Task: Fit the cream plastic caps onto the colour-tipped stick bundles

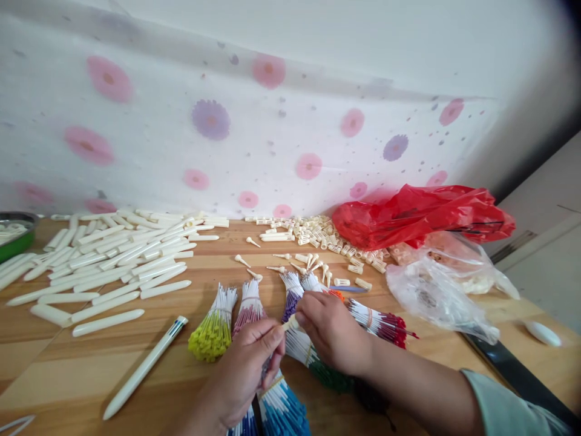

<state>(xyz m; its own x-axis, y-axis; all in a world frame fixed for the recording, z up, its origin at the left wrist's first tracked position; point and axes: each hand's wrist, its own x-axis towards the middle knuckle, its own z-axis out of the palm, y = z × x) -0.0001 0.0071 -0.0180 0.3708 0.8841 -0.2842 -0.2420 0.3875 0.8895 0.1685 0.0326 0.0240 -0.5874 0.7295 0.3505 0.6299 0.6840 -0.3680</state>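
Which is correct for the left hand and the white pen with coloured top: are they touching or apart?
Apart: the head view shows bare wooden table between the left hand and the white pen.

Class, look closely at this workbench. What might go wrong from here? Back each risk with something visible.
The small cream piece sits between the left hand and right hand; it might slip and drop among the bundles.

The right hand partly covers the green-tipped bundle, so a careless move could disturb its sticks.

Loose cream pegs lie near the bundles' white ends and could get knocked away.
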